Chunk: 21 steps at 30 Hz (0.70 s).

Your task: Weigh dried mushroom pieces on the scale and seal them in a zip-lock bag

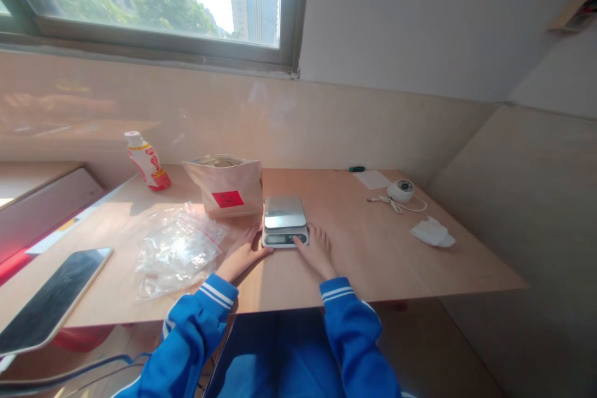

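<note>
We look through 1 camera at head height, facing forward and down over the table [364,267]. The lap [280,354] lies right below us at the bottom edge, and the blue sleeves [357,336] stretch away from us — the left hand [241,255] and right hand [319,252] come near the middle of the view. We sit close to the table's near edge, yet the view is wide: past the far edge we face the wall [326,127], with a window [163,6] at upper left.
</note>
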### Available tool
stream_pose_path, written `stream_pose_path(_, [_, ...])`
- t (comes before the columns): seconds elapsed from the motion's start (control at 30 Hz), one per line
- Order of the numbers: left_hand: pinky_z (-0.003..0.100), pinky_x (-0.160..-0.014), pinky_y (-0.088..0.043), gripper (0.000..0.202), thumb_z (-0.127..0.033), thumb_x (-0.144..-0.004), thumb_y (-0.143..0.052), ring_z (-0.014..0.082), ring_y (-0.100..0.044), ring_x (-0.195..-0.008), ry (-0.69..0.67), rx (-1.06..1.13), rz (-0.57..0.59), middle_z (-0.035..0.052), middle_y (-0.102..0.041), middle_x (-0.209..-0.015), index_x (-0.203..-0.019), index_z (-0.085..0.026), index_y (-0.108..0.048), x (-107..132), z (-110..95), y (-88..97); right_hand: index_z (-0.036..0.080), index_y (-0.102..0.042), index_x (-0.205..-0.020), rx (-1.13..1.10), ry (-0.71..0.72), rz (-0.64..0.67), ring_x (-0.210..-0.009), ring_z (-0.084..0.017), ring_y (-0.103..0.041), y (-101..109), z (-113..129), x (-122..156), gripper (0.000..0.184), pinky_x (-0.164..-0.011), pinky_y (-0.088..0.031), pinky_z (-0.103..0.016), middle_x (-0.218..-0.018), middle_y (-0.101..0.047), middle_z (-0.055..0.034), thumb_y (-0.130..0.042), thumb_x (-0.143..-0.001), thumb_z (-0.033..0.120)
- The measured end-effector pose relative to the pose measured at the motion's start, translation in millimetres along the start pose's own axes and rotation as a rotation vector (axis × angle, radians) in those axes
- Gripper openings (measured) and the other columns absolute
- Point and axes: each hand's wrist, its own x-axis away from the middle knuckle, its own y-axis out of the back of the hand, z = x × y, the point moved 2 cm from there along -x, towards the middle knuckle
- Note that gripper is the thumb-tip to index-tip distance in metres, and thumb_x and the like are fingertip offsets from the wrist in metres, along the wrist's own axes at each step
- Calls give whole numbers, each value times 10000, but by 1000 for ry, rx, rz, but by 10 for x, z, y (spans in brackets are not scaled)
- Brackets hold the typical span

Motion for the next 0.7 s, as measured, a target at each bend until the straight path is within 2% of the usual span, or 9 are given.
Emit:
stream_pose_path(0.3, [357,-1013,-361,633,-529,-765,-570,276,-480,-1223,23,-41,22,103,-535,-1311,-1300,-215,-442,-3,-23,14,161,-478,-1223,-84,-143,99,-1203,-326,-427,57,53,-74,575,-1006,-317,-422,-1261,-513,-140,-575,-740,457])
stream_pose_path(0.57, [337,-1029,-356,633,-532,-780,-556,257,-455,-1254,9,-54,24,78,-505,-1355,-1323,-235,-424,-3,-22,11,144,-474,-1197,-176,-289,112,-1207,-332,-396,9,124,-124,572,-1023,-300,-404,-1245,-492,-139,-608,-682,354])
stream_pose_path(0.7, [330,-1033,-352,646,-540,-783,-550,251,-446,-1266,0,-52,28,73,-501,-1364,-1338,-242,-409,3,-13,3,119,-467,-1212,-192,-286,102,-1213,-340,-391,-21,127,-112,595,-1038,-285,-415,-1254,-486,-156,-609,-680,343])
